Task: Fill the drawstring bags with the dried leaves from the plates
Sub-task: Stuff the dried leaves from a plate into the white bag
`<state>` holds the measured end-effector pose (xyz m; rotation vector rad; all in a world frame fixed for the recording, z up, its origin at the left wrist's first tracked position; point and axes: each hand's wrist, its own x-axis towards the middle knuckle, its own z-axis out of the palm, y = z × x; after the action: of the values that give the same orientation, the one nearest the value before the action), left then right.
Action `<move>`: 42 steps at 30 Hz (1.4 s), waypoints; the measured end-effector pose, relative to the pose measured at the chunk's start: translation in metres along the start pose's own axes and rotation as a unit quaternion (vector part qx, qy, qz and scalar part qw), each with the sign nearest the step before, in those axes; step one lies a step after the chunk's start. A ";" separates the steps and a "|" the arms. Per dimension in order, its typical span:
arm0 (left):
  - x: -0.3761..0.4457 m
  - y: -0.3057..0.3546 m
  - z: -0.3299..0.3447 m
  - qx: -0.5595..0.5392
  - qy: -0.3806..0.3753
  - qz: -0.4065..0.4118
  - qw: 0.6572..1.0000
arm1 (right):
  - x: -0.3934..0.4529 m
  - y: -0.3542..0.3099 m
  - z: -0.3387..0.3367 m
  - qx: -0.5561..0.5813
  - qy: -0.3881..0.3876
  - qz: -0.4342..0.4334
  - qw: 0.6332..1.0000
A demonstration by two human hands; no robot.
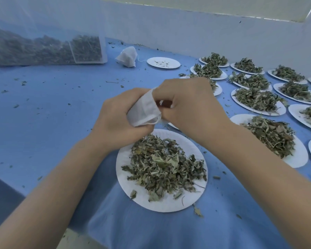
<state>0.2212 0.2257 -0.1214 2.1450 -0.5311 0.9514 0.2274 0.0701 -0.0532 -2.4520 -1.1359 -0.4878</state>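
Left hand (118,115): it grips a small white drawstring bag (144,110), with the fingers curled round the cloth. It is just above the far rim of the near plate.

Right hand (188,105): its fingers are curled and pinch the top edge of the same bag, pulling at the mouth. It touches the bag from the other side.

Drawstring bag: soft, white and crumpled. It is held up between both hands, above the far edge of the near plate. I cannot tell if any leaves are inside it.

Near plate (192,200): a white paper plate on the blue counter (61,133), right under the hands. A heap of dried leaves (162,168) lies on it, green and brown.

Other plates (294,159): many more white paper plates sit to the right of the near plate and beyond it, in rows. Each has a heap of dried leaves.

Nearly bare plate (163,62): far beyond the near plate, with only a few crumbs on it.

Filled bag (127,56): a white bag with a string lies on the counter just left of the nearly bare plate.

Clear bins (86,49): far beyond the near plate and to the left, with dark dried leaves inside.

Crumbs: little leaf bits are scattered over the counter all around the near plate.
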 end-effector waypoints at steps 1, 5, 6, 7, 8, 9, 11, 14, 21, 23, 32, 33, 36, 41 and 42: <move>0.000 0.000 0.001 -0.003 -0.001 -0.001 1.000 | 0.002 0.000 0.000 0.004 -0.012 0.003 1.000; 0.001 -0.003 0.000 -0.023 -0.005 -0.028 0.999 | 0.003 0.005 -0.004 0.031 -0.070 -0.018 0.997; 0.002 -0.004 -0.001 -0.026 -0.010 -0.035 0.999 | 0.003 0.005 -0.005 0.038 -0.097 -0.031 0.994; 0.002 -0.004 -0.002 -0.029 -0.016 -0.041 0.999 | 0.002 0.006 -0.005 0.045 -0.117 -0.044 0.991; 0.002 -0.004 -0.002 -0.032 -0.023 -0.047 0.998 | 0.002 0.007 -0.005 0.053 -0.125 -0.054 0.989; 0.002 -0.004 -0.002 -0.033 -0.028 -0.054 0.998 | 0.002 0.007 -0.006 0.060 -0.122 -0.058 0.989; 0.002 -0.004 -0.003 -0.024 -0.033 -0.067 0.997 | -0.001 0.007 -0.005 0.084 -0.089 -0.040 0.992; 0.002 -0.009 -0.009 0.005 -0.034 -0.082 0.996 | -0.007 0.005 -0.005 0.155 0.024 0.010 0.988; 0.002 -0.023 -0.021 0.017 -0.003 -0.164 0.986 | -0.018 0.004 -0.001 -0.034 -0.160 0.096 0.982; 0.002 -0.024 -0.022 0.018 0.009 -0.185 0.983 | -0.018 -0.002 0.008 -0.045 -0.238 0.099 0.965; 0.002 -0.023 -0.020 0.028 -0.021 -0.168 0.985 | -0.009 -0.004 0.027 -0.043 -0.247 0.088 0.964; 0.002 -0.023 -0.020 0.031 -0.024 -0.162 0.986 | -0.009 -0.004 0.026 -0.037 -0.240 0.083 0.966; 0.001 -0.024 -0.020 0.035 -0.027 -0.146 0.988 | -0.010 0.001 0.012 -0.006 -0.199 0.087 0.976; 0.002 -0.025 -0.019 0.021 -0.030 -0.144 0.989 | -0.013 0.007 -0.022 0.034 -0.122 0.103 0.987; 0.002 -0.025 -0.019 0.023 -0.031 -0.140 0.989 | -0.012 0.007 -0.026 0.039 -0.107 0.105 0.988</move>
<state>0.2285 0.2560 -0.1222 2.2250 -0.2296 0.7486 0.2217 0.0450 -0.0378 -2.5645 -0.9384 -0.1168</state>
